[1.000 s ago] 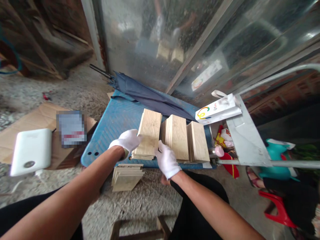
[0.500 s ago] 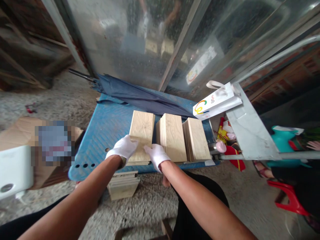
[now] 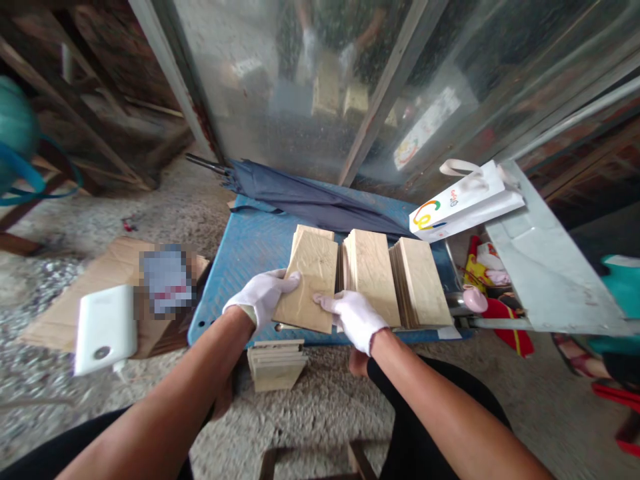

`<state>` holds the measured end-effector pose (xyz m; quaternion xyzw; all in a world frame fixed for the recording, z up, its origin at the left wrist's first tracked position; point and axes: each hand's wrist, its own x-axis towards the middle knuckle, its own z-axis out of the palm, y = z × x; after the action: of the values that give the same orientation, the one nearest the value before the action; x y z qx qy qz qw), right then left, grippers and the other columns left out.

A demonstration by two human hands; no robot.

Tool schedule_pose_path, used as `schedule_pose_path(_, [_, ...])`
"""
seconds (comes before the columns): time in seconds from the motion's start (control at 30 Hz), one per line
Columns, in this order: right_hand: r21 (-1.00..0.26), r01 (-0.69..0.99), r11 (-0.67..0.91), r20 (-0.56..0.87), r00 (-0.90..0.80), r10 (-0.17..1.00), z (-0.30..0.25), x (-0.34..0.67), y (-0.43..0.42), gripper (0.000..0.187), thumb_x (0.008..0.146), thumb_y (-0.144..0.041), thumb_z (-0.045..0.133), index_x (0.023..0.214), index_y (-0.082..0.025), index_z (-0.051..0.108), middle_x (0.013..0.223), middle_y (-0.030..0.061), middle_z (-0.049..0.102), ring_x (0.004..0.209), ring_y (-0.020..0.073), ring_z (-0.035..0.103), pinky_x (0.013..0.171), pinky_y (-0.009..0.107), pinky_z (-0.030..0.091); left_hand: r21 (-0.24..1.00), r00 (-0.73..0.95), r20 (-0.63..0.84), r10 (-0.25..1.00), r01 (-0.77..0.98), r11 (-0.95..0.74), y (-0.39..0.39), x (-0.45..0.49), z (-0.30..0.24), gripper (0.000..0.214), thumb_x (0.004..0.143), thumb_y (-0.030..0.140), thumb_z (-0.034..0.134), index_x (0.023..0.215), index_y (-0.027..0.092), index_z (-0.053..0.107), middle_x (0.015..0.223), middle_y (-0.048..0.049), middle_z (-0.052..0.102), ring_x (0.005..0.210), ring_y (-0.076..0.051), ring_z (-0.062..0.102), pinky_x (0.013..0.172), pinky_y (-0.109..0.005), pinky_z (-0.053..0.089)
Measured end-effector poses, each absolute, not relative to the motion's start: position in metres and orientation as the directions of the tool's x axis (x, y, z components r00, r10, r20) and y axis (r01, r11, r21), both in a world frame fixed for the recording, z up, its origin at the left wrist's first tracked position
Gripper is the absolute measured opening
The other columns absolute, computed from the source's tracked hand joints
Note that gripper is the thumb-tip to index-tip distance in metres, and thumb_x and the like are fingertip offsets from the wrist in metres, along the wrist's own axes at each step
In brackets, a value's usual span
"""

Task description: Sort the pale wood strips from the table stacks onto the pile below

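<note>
Both my hands wear white gloves and grip a thin wooden board [image 3: 311,287] by its two long sides. My left hand [image 3: 267,293] has its thumb on top of the left edge. My right hand [image 3: 353,312] clasps the right edge, thumb on the face. The board sits tilted over the leftmost stack of boards [image 3: 314,232], whose far end shows behind it. Whether more than one board is in my hands I cannot tell. To the right stand a middle stack of boards [image 3: 373,277] and a right stack of boards [image 3: 425,280].
Everything rests on a blue table [image 3: 235,247]. A folded dark umbrella [image 3: 310,197] lies along its back, by a glass panel. A white paper bag [image 3: 465,203] is at the back right. Below the front edge are more boards [image 3: 277,367]. Cardboard [image 3: 95,280] lies on the left.
My hands have lifted a board off the left stack and turned it slightly askew, nearer to me. The whole view has shifted, so things appear farther right.
</note>
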<state>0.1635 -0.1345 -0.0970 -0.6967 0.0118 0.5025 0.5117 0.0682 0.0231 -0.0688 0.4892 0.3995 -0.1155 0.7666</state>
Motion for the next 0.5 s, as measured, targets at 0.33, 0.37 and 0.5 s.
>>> schedule_pose_path(0.33, [-0.884, -0.438, -0.161, -0.433, 0.640, 0.635, -0.013, 0.234, -0.145, 0.032, 0.067, -0.037, 0.079, 0.093, -0.021, 0.066, 0.095, 0.0032, 0.069, 0.078, 0.0158, 0.067, 0.069, 0.029, 0.057, 0.699, 0.785, -0.576, 0.231, 0.325, 0.637, 0.008, 0.040, -0.036, 0.051, 0.047, 0.037, 0.086, 0.090, 0.015, 0.067, 0.084, -0.0026, 0.070, 0.075, -0.014, 0.062, 0.072, -0.027, 0.050])
schedule_pose_path(0.37, [-0.902, -0.402, -0.155, -0.402, 0.658, 0.637, -0.004, 0.238, -0.146, 0.032, 0.064, -0.036, 0.081, 0.088, -0.021, 0.064, 0.089, 0.0013, 0.068, 0.074, 0.0145, 0.066, 0.066, 0.027, 0.057, 0.724, 0.788, -0.572, 0.228, 0.355, 0.591, 0.009, 0.037, -0.036, 0.047, 0.048, 0.036, 0.085, 0.086, 0.015, 0.067, 0.082, -0.0020, 0.069, 0.073, -0.013, 0.060, 0.069, -0.026, 0.049])
schedule_pose_path(0.5, [-0.927, -0.244, -0.284, -0.374, 0.661, 0.651, 0.023, 0.241, -0.159, 0.039, 0.059, -0.037, 0.086, 0.086, -0.020, 0.064, 0.083, 0.0008, 0.065, 0.063, 0.0125, 0.061, 0.049, 0.023, 0.055, 0.832, 0.822, -0.522, 0.229, 0.430, 0.351, 0.006, 0.026, -0.040, 0.027, 0.056, 0.035, 0.077, 0.072, 0.016, 0.065, 0.070, 0.0010, 0.062, 0.062, -0.009, 0.050, 0.057, -0.022, 0.039])
